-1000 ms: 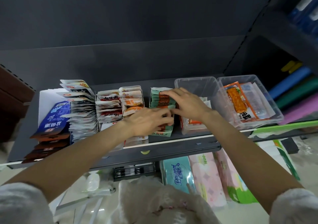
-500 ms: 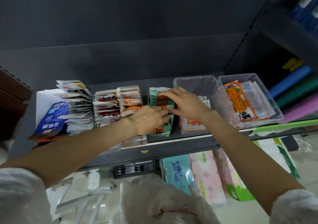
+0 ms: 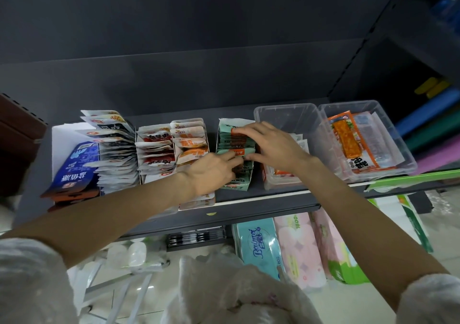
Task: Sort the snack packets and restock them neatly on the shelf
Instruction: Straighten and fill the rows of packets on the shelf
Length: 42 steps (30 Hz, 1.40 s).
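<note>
Both hands work the green-and-orange snack packets [image 3: 235, 149], which stand on edge in a small open carton on the dark shelf [image 3: 249, 198], between the cartons of white-and-orange packets [image 3: 190, 141] and the 2 clear plastic bins [image 3: 286, 114]. The right hand [image 3: 271, 146] lies over the top of the row, fingers nearly straight and pressing down on the packet edges. The left hand [image 3: 211, 171] reaches in from the near side, fingers curled in among the packets (whether it actually pinches 1 is hidden).

The step looks like squaring up this row. To do it well, I would keep the right palm flat as a stop, let the left fingers nudge the front packets upright and back, and press lightly so the thin carton walls do not splay.
</note>
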Each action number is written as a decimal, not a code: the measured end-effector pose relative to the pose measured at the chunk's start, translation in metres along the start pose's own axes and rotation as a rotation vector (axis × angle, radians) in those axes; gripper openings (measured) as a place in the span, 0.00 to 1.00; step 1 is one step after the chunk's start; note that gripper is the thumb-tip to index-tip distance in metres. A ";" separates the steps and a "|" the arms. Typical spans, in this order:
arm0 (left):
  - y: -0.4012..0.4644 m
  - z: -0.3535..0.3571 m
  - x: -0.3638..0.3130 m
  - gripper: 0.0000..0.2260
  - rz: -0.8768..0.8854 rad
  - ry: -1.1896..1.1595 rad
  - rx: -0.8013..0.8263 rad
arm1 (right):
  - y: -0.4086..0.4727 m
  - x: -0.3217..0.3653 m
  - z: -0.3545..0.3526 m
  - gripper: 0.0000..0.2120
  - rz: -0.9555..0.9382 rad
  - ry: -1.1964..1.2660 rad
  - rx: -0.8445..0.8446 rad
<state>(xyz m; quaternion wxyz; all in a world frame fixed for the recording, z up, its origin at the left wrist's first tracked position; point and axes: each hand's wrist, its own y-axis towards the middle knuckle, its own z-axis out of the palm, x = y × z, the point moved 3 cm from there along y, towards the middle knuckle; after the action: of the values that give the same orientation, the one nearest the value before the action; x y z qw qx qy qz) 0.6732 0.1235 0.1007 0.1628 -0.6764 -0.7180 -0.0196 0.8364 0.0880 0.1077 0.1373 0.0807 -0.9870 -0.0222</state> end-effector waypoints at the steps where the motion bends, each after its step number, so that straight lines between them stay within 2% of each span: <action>1: 0.000 0.001 0.000 0.12 -0.007 0.011 0.033 | 0.000 0.000 0.000 0.31 0.001 -0.002 -0.001; 7: 0.015 -0.009 0.001 0.11 -0.046 0.075 0.164 | 0.000 0.001 0.003 0.30 -0.007 -0.004 -0.034; 14: 0.012 -0.007 -0.004 0.13 -0.021 0.078 0.140 | -0.003 0.001 0.006 0.30 -0.008 -0.009 -0.044; 18: 0.006 -0.003 -0.005 0.16 -0.038 -0.004 0.111 | -0.003 0.000 0.006 0.29 0.005 -0.003 -0.039; 19: 0.004 -0.004 -0.003 0.17 -0.041 -0.026 0.077 | -0.003 -0.001 0.006 0.29 0.011 0.012 -0.034; 23: -0.009 -0.012 0.012 0.16 -0.081 -0.178 -0.244 | -0.004 -0.004 0.001 0.26 0.071 0.181 0.029; 26: -0.015 -0.015 0.022 0.13 -0.145 -0.354 -0.370 | -0.008 -0.001 -0.005 0.24 0.116 0.314 0.095; 28: -0.019 -0.018 0.021 0.06 -0.145 -0.412 -0.354 | -0.015 0.003 -0.004 0.27 0.166 0.472 0.189; 29: -0.021 -0.019 0.018 0.10 -0.152 -0.392 -0.291 | -0.019 0.006 -0.003 0.30 0.164 0.497 0.218; 31: -0.022 -0.013 0.008 0.22 -0.150 -0.262 -0.108 | -0.023 0.012 0.000 0.35 0.104 0.349 0.193; 33: -0.020 -0.008 -0.005 0.21 -0.120 -0.139 0.038 | -0.023 0.015 0.006 0.37 0.063 0.190 0.119; 35: -0.018 -0.011 -0.008 0.16 -0.109 -0.110 -0.003 | -0.023 0.017 0.008 0.35 0.064 0.162 0.080; 40: -0.006 -0.016 0.005 0.16 -0.187 -0.218 -0.004 | -0.022 0.015 0.008 0.26 0.097 0.163 0.051; 42: -0.007 -0.022 0.019 0.15 -0.238 -0.295 -0.165 | -0.015 0.013 0.001 0.21 0.100 0.184 -0.006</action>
<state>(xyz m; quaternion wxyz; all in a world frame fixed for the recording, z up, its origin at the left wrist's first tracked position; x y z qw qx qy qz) 0.6702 0.1356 0.1277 -0.0037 -0.5935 -0.8048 0.0021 0.8265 0.0707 0.1088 0.2285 0.0326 -0.9729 -0.0107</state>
